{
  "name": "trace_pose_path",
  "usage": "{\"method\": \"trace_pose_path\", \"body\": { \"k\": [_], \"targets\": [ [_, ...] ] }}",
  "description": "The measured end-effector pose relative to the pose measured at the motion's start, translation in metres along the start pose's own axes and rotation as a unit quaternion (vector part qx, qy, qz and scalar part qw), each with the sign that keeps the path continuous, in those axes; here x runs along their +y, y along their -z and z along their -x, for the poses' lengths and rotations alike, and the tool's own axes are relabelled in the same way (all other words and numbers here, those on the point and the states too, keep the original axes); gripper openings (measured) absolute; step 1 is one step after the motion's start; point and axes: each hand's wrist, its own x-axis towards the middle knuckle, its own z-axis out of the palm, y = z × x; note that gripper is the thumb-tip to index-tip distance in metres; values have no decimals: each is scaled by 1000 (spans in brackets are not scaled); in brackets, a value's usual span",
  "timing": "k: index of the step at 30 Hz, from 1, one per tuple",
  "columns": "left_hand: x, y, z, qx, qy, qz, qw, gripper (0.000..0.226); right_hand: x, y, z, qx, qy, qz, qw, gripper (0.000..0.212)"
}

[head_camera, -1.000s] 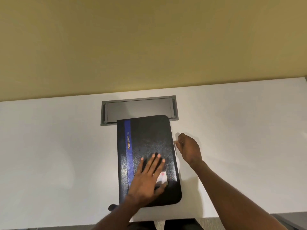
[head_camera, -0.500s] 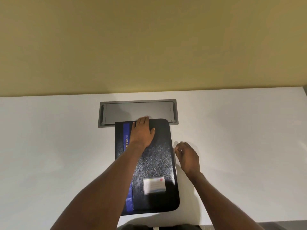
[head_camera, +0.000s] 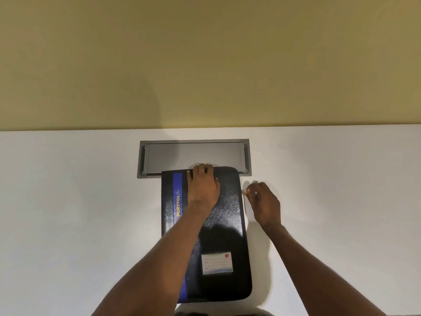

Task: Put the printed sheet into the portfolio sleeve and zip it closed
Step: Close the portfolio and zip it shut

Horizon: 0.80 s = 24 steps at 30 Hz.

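Note:
A black portfolio sleeve (head_camera: 230, 224) with a blue stripe, the word PORTFOLIO and a white label lies flat on the white desk (head_camera: 68, 213). My left hand (head_camera: 201, 185) rests on its far end, fingers curled over the top edge. My right hand (head_camera: 264, 204) is beside the sleeve's right edge, fingers pinched on a small zip pull (head_camera: 245, 191) near the far right corner. The printed sheet is not visible.
A grey metal cable hatch (head_camera: 193, 153) is set into the desk just beyond the sleeve, its near edge partly covered by the sleeve. A yellow wall rises behind the desk. The desk's near edge is at the bottom of the view.
My left hand moved from the sleeve's near end by the label up to its far edge. My right hand stayed pinched at the sleeve's right side, shifting slightly toward the far corner.

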Motion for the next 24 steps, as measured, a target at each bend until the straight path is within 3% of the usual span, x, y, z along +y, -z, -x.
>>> {"method": "trace_pose_path", "body": {
  "k": [5, 12, 20, 24],
  "targets": [
    [3, 2, 2, 0, 1, 18, 1000, 56, -8, 5, -48, -14, 38, 10, 999, 11],
    [5, 3, 1, -1, 8, 28, 1000, 54, -20, 6, -117, -114, 139, 48, 983, 10],
    [12, 7, -1, -19, 25, 57, 998, 47, -78, -2, -173, -251, 262, 170, 916, 5],
    [11, 6, 1, -5, 33, 66, 997, 43, -94, -13, -186, -313, 242, 170, 903, 13]
  ]
}}
